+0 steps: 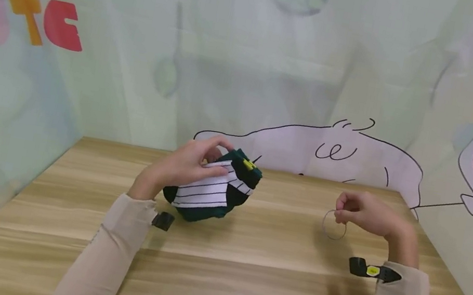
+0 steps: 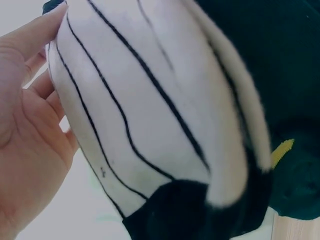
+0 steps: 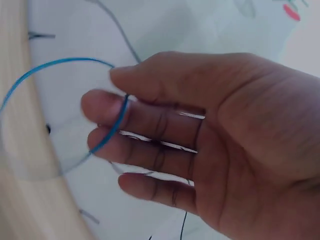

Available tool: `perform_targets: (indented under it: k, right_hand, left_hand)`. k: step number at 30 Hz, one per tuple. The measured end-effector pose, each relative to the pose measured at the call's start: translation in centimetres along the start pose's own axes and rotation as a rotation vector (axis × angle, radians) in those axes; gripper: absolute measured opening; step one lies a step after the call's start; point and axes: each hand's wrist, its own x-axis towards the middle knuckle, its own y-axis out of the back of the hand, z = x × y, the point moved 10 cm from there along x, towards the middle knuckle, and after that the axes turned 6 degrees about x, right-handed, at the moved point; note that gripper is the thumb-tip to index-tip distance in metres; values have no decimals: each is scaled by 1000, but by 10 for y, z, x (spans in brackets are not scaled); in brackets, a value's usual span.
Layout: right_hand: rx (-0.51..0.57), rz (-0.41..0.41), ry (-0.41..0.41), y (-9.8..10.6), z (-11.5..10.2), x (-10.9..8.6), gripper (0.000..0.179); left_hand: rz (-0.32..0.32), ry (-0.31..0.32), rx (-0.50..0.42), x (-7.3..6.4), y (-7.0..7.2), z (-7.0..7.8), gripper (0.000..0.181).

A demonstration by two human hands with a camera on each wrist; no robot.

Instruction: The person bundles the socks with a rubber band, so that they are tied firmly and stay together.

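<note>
In the head view my left hand (image 1: 186, 162) grips a bundle of socks (image 1: 205, 189), thumb across the front and the other fingers at the top and behind. White cloth with black stripes and black ends shows on it, along with dark green cloth and a small yellow patch. The left wrist view has the striped sock (image 2: 135, 95) up close, the left hand (image 2: 30, 110) at its edge. Out to the right, above the table, my right hand (image 1: 369, 213) pinches a thin rubber band (image 1: 333, 238). That rubber band (image 3: 65, 60) looks blue in the right wrist view, hanging from thumb and forefinger.
Both hands are over a wood-grain table (image 1: 213, 280). A printed cloth backdrop (image 1: 232, 62) rises behind the table and along both sides. Each wrist wears a black strap with a small camera, such as the right wrist camera (image 1: 358, 267).
</note>
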Motion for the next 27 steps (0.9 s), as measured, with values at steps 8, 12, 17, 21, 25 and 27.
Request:
perform_targets:
  k: [8, 12, 17, 21, 25, 27]
  right_hand:
    - [-109, 68, 98, -4, -43, 5, 8]
    - [-74, 95, 144, -9, -60, 11, 8]
    - [-1, 151, 196, -13, -75, 25, 12]
    - [75, 227, 219, -10, -86, 36, 27]
    - [139, 287, 239, -9, -97, 45, 35]
    - [146, 305, 244, -11, -102, 50, 36]
  left_hand:
    - [-6, -13, 17, -2, 1, 3, 39]
    - [-10, -7, 10, -5, 0, 3, 38]
    - [-14, -1, 5, -7, -3, -2, 39]
    - [-10, -18, -4, -9, -5, -2, 38]
    - [8, -36, -10, -6, -5, 0, 38]
    - [17, -33, -5, -5, -5, 0, 38]
